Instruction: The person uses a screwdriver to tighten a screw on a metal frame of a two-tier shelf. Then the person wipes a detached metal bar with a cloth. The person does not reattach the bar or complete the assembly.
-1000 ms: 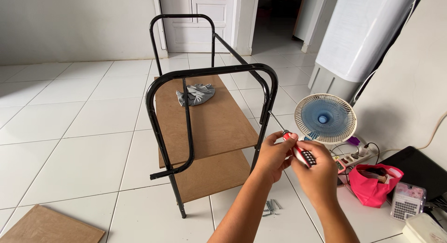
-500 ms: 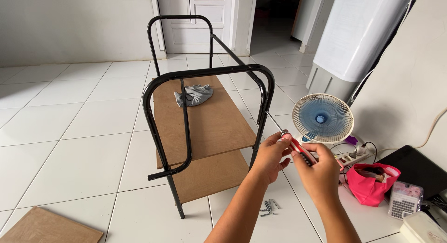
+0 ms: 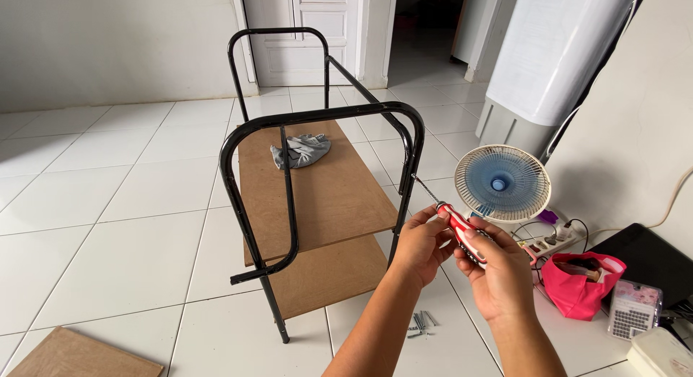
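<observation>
Head view: I saw both the left hand [image 3: 422,243] and right hand [image 3: 498,272] closed around a red screwdriver [image 3: 462,232], hiding most of its handle; its tip touched the black frame [image 3: 408,149]

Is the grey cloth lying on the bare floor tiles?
No, the grey cloth lies crumpled on the upper wooden shelf of the black metal frame.

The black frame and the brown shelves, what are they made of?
The black frame looks like bent metal tube with glossy paint: it shines and curves smoothly at the corners. The brown shelves look like thin pressed wood board, matte and flat, though it could be plywood. The hands hold a screwdriver with a red plastic-looking handle.
</observation>
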